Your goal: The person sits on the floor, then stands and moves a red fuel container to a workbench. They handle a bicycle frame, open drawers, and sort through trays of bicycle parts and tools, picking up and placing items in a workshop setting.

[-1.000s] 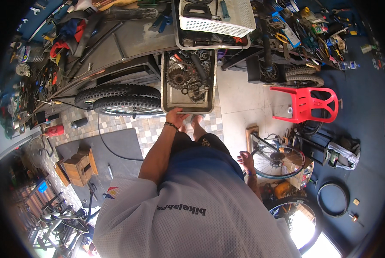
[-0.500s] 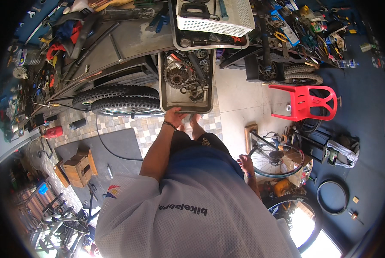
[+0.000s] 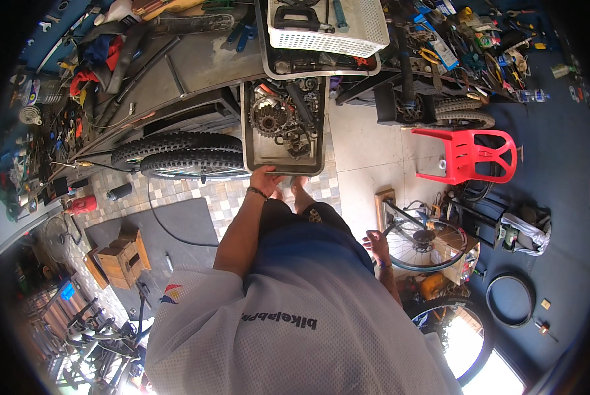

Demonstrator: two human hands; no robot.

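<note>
My left hand (image 3: 266, 179) is closed on the near edge of a shallow metal tray (image 3: 261, 155); some of its fingers are hidden against the rim. Inside the tray lie a toothed sprocket cassette (image 3: 268, 117) and several other greasy bicycle parts, mostly toward its far half. The tray's far end sits under the front of another tray (image 3: 328, 74) on the workbench. By my right hip, my right hand (image 3: 376, 247) hangs with its fingers apart and nothing in them, left of a spoked bicycle wheel (image 3: 400, 230).
A white plastic basket (image 3: 334, 45) stands on the upper tray. Two knobby tyres (image 3: 196, 161) stand left of the metal tray. Tools crowd the workbench (image 3: 209, 49). A red plastic chair (image 3: 463, 158) is at the right, a wooden box (image 3: 120, 260) at the left.
The metal tray has shifted slightly left with my left hand still on its edge. My right hand has risen a little, its fingers spreading.
</note>
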